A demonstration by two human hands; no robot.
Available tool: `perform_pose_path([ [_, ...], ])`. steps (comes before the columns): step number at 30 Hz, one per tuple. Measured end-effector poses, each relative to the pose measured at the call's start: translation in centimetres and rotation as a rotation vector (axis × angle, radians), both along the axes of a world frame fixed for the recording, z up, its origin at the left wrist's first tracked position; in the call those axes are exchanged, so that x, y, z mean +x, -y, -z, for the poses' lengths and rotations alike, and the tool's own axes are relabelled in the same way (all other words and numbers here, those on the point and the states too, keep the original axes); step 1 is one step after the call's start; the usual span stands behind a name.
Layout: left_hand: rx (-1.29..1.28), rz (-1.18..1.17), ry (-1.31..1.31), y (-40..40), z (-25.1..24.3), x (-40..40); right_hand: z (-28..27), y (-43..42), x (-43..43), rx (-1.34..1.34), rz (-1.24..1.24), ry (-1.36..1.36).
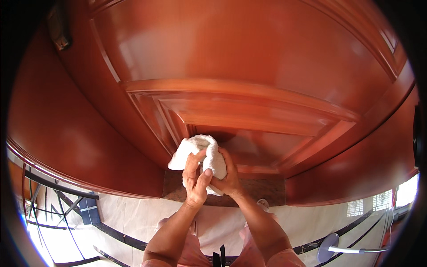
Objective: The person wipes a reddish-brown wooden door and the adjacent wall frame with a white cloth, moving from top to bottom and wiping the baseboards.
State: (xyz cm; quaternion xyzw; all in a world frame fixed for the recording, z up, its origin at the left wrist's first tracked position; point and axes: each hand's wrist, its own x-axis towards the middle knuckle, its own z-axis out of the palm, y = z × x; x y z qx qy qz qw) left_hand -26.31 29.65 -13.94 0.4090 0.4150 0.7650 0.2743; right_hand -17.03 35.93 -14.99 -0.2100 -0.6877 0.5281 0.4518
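A bunched white terry cloth [215, 162] is held between my two hands in front of a glossy reddish-brown wooden door [233, 53]. My left hand [196, 180] grips the cloth from the left, its thumb pointing up along the near folds. On the right side, my right hand [229, 175] has its fingers wrapped around the folded part. One flap of the cloth hangs out to the left, near the corner of the door's lower moulded panel [260, 150]. Parts of the fingers are hidden by the fabric.
A metal door handle [60, 36] is at the upper left. Below the door lies a brown stone threshold [247, 190], then pale floor tiles [133, 213] with dark bands. A black metal frame [63, 193] and a dark blue box [89, 210] stand left; a round grey base [328, 247] with a white pole is right.
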Motion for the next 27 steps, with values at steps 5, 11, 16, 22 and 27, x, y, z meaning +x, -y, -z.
perform_pose_path([
  [5,0.159,-0.354,-0.039,-0.8,-1.7,-0.2,-3.1,1.0,1.8,0.522,0.432,-0.005],
  [11,-0.368,-0.802,-1.264,-1.3,6.5,-1.2,-9.4,3.2,-0.7,0.839,0.799,0.199],
  [16,-0.307,-0.337,-0.223,-3.2,7.7,0.6,-10.7,0.8,-3.5,0.743,0.699,0.612],
  [22,-0.357,-0.303,-0.084,-4.0,8.9,1.1,-10.6,-1.2,1.2,0.753,0.728,0.576],
  [27,-0.358,-0.218,0.068,-3.6,7.8,2.2,-11.1,-2.4,9.7,0.624,1.032,0.706],
])
